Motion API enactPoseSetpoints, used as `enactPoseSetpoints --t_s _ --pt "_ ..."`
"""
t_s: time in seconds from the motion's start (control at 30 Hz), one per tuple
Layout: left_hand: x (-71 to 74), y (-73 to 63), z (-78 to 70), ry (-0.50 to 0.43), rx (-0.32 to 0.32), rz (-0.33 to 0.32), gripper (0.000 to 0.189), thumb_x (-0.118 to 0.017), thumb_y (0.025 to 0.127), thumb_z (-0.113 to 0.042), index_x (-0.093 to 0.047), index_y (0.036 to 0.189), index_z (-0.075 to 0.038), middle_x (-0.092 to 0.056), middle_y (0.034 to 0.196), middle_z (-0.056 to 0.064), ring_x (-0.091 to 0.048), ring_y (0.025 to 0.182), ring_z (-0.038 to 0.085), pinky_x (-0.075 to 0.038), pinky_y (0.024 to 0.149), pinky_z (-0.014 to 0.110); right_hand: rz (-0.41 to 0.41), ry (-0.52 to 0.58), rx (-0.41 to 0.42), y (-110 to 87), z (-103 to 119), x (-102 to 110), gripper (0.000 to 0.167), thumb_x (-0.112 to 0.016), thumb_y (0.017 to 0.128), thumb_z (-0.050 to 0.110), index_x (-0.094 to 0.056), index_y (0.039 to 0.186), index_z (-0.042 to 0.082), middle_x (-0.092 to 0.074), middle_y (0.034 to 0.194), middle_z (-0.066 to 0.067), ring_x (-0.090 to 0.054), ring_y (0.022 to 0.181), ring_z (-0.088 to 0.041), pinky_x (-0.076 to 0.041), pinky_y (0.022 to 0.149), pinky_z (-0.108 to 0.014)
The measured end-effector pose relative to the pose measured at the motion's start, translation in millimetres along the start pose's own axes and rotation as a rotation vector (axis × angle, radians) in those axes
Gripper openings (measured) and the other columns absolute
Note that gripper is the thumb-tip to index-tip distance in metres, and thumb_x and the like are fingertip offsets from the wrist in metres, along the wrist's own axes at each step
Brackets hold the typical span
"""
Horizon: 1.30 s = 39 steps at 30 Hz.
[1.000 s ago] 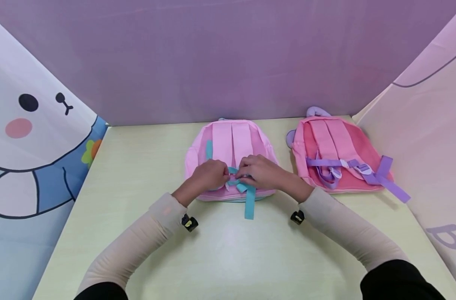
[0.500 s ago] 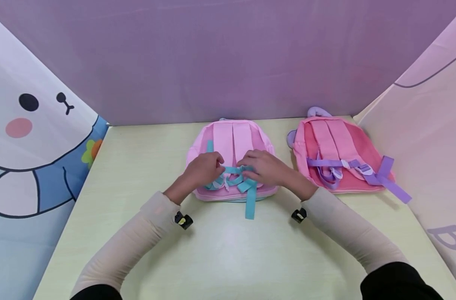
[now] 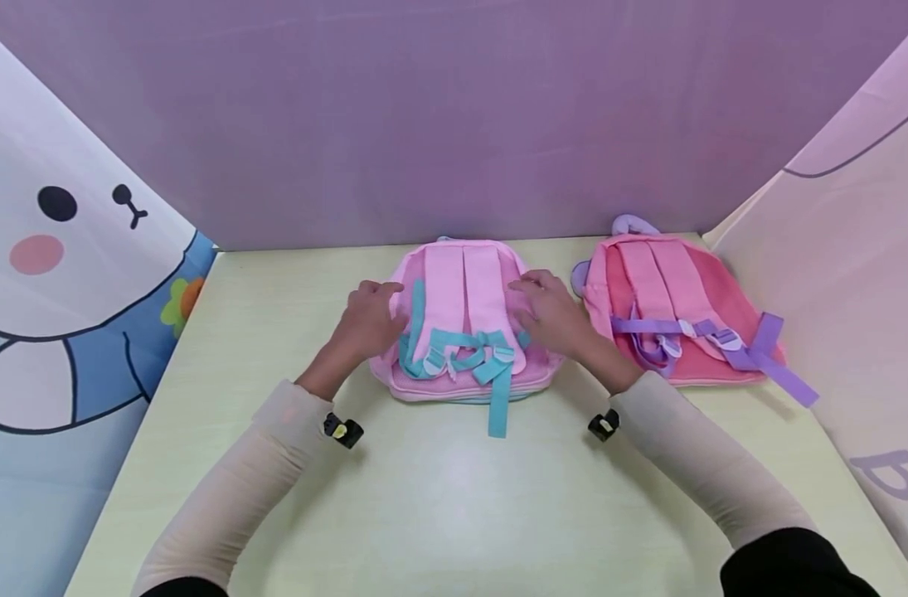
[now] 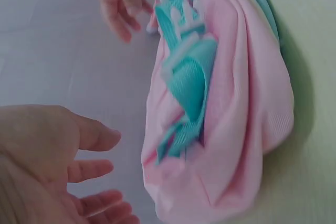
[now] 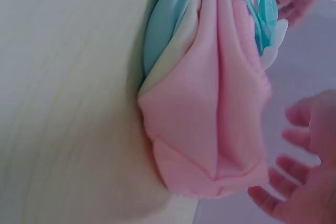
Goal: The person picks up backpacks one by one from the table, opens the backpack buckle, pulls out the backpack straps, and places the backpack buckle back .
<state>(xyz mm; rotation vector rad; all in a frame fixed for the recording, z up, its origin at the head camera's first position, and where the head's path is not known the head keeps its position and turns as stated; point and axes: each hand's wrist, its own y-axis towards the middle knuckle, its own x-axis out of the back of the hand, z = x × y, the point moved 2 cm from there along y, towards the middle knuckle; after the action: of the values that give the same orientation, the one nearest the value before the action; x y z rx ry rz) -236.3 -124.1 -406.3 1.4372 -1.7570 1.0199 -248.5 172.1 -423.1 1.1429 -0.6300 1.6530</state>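
A light pink backpack (image 3: 464,290) lies on the table with its shoulder straps up. Teal webbing (image 3: 500,406) crosses its lower part, fastened by a pale buckle (image 4: 188,22), and one tail hangs over the bottom edge. At the backpack's left side is my left hand (image 3: 369,319), fingers relaxed and slightly bent, holding nothing. The left wrist view has this hand (image 4: 52,156) apart from the pink fabric. My right hand (image 3: 552,313) hovers over the right side with spread fingers. In the right wrist view its fingertips (image 5: 262,200) come right at the fabric's edge.
A coral backpack (image 3: 718,290) with purple webbing (image 3: 785,381) lies to the right, close to my right hand. A purple backdrop (image 3: 454,124) stands behind the table (image 3: 439,506). Printed side panels flank it, with a white cartoon animal (image 3: 65,274) on the left.
Both hands have let go of the teal webbing and moved apart, the left one leftward, the right one rightward and up. The buckle and straps now lie uncovered.
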Motion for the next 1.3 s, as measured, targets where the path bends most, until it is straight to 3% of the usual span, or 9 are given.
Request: enactPoseSetpoints --t_s 0.1,0.23,0.37,0.5,0.87,1.07,1.3 --pt "0.8 3.7 13.0 0.001 0.027 0.015 0.061 -0.057 0.101 -0.028 -0.036 0.157 -0.016 -0.029 0.155 0.025 -0.032 0.141 0.045 -0.049 0.103 0.059 -0.017 0.021 -0.111 -1.3 -7.5 -0.3 0.054 -0.064 0.098 0.021 -0.051 0.148 0.007 -0.042 0.152 -0.022 -0.039 0.142 -0.040 -0.044 0.109 -0.060" --pt "-1.9 8.2 29.3 -0.041 0.038 0.071 0.068 -0.056 0.100 -0.028 -0.027 0.161 -0.014 -0.027 0.154 0.028 -0.029 0.142 0.047 -0.044 0.107 0.062 0.029 0.019 -0.217 -2.0 -16.6 -3.8 0.062 -0.062 0.099 0.024 -0.042 0.154 0.005 -0.038 0.154 -0.023 -0.035 0.144 -0.041 -0.039 0.113 -0.062" --pt "-6.4 9.2 39.1 -0.071 0.023 0.109 0.071 -0.056 0.100 -0.027 -0.024 0.161 -0.009 -0.036 0.149 0.027 -0.036 0.136 0.042 -0.044 0.107 0.059 0.087 0.015 -0.247 -2.0 -23.4 -8.5 0.063 -0.058 0.100 0.026 -0.039 0.155 0.002 -0.040 0.153 -0.025 -0.037 0.142 -0.042 -0.039 0.114 -0.060" --pt "-8.9 9.1 43.3 -0.094 0.005 0.123 0.071 -0.057 0.101 -0.026 -0.024 0.160 -0.006 -0.043 0.146 0.025 -0.041 0.129 0.037 -0.045 0.107 0.054 0.110 0.005 -0.225 -1.6 -26.9 -11.3 0.058 -0.057 0.101 0.025 -0.044 0.151 -0.001 -0.045 0.149 -0.026 -0.041 0.140 -0.041 -0.040 0.114 -0.058" --pt "-11.8 11.3 48.7 -0.118 0.084 0.142 0.074 -0.059 0.100 -0.023 -0.020 0.162 -0.010 -0.039 0.147 0.023 -0.048 0.123 0.036 -0.052 0.102 0.049 0.132 -0.017 -0.191 1.2 -24.1 -11.6 0.050 -0.057 0.101 0.023 -0.051 0.145 -0.001 -0.054 0.143 -0.023 -0.036 0.144 -0.038 -0.042 0.112 -0.058" --pt "-7.7 8.4 51.4 -0.089 0.092 0.144 0.072 -0.056 0.101 -0.020 -0.019 0.162 -0.009 -0.038 0.148 0.025 -0.048 0.122 0.036 -0.051 0.100 0.048 0.134 -0.011 -0.155 3.2 -17.1 -15.5 0.044 -0.058 0.101 0.020 -0.056 0.139 -0.001 -0.062 0.135 -0.023 -0.035 0.145 -0.038 -0.046 0.109 -0.056" --pt "0.8 1.6 60.6 -0.064 0.093 0.126 0.070 -0.054 0.101 -0.017 -0.021 0.161 -0.006 -0.040 0.147 0.028 -0.048 0.122 0.037 -0.049 0.102 0.049 0.093 0.064 -0.131 4.8 -4.2 -21.1 0.036 -0.061 0.097 0.015 -0.061 0.128 -0.003 -0.065 0.129 -0.024 -0.037 0.144 -0.038 -0.043 0.112 -0.056"
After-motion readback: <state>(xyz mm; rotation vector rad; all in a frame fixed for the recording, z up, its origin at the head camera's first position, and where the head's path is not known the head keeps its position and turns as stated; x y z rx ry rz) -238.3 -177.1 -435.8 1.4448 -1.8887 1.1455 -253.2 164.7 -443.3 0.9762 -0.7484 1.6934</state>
